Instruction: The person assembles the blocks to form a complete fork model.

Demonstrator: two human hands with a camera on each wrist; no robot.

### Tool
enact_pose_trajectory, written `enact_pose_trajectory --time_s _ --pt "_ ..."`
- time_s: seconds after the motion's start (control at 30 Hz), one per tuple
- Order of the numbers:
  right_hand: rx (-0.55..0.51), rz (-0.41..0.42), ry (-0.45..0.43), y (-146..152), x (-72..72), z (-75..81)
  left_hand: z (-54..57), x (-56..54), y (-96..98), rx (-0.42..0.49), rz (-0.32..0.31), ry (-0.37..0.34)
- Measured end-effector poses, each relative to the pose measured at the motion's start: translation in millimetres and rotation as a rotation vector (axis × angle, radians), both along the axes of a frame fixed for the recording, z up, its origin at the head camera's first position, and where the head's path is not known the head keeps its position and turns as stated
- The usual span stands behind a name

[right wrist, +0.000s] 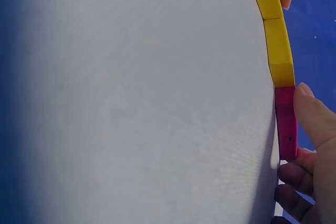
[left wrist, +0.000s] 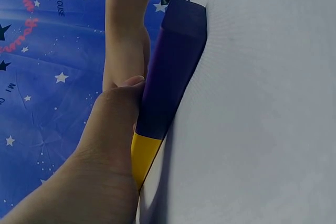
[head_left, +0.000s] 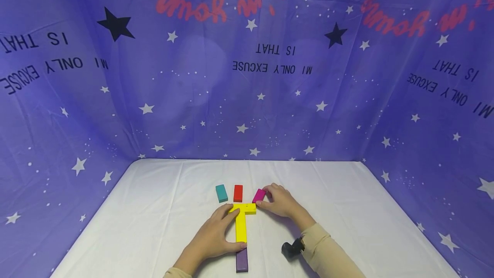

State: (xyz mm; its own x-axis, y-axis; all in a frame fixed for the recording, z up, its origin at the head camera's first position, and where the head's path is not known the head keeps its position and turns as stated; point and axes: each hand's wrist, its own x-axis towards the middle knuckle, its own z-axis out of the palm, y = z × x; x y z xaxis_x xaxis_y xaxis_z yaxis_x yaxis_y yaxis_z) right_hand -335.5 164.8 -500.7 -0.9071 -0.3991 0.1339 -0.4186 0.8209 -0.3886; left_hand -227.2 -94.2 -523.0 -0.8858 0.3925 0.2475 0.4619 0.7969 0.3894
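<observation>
On the white table, yellow wooden blocks [head_left: 241, 228] form a T, with a purple block [head_left: 242, 261] continuing its stem at the near end. My left hand [head_left: 211, 236] is spread over this shape from the left. Its fingers touch the left end of the crossbar, and the thumb rests where yellow meets purple. In the left wrist view the thumb lies against the purple block [left wrist: 170, 72]. My right hand [head_left: 281, 201] pinches a magenta block [head_left: 259, 195] between thumb and fingers, just beyond the crossbar's right end. The right wrist view shows this magenta block [right wrist: 286, 121] in line below the yellow.
Beyond the crossbar lie a red block [head_left: 238, 193] and, to its left, a teal block [head_left: 221, 193]. A black wrist device [head_left: 292, 249] hangs by the right sleeve. Purple star-printed cloth [head_left: 247, 110] rises at the table's back and sides.
</observation>
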Motion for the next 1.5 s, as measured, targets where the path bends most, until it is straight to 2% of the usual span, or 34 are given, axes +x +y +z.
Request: enact_pose_trajectory --time_s 0.57,0.83,1.2,1.5 --pt "-0.002 -0.011 0.019 -2.3 2.1 0.0 -0.9 -0.8 -0.8 0.005 -0.008 0.002" --pt "-0.039 -0.019 0.02 -2.9 -1.0 -1.9 -0.1 -0.2 -0.3 0.006 -0.007 -0.004" --pt "-0.021 -0.004 0.025 -3.4 -1.1 -1.5 0.5 -0.4 -0.4 0.005 -0.007 -0.011" --pt "-0.021 -0.025 0.023 -5.4 -2.5 -0.3 -0.3 -0.9 -0.1 0.003 -0.006 -0.014"
